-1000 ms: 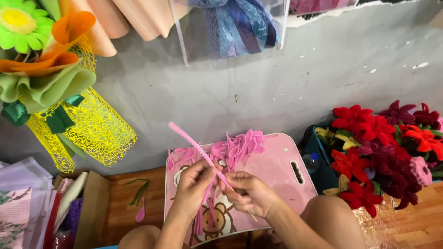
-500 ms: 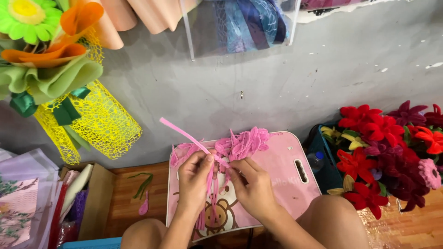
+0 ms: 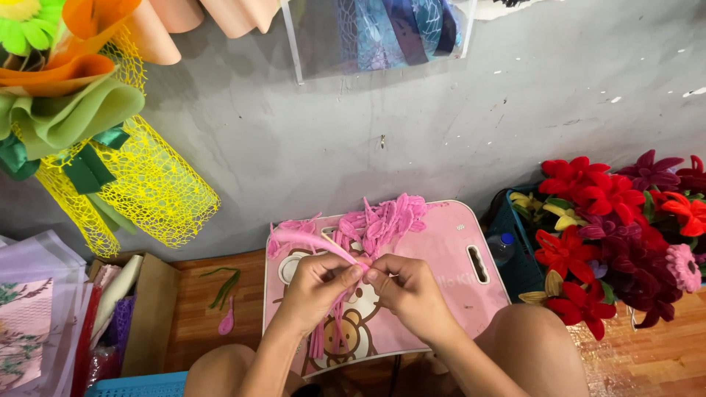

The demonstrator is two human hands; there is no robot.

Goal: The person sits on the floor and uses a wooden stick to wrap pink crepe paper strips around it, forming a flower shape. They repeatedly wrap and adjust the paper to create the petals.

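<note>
Currently my left hand [image 3: 315,283] and right hand [image 3: 406,290] both pinch the pink fuzzy stems [image 3: 334,254] above the pink lap worktop [image 3: 448,250]; risk: a slackened grip lets them untwist into the petal pile [image 3: 386,217].

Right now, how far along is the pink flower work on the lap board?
Done: a heap of finished pink petals lies at the far edge of the pink lap board. In hand: the left hand and right hand pinch pink stems together. Left: loose strands hang untwisted below the hands.
</note>
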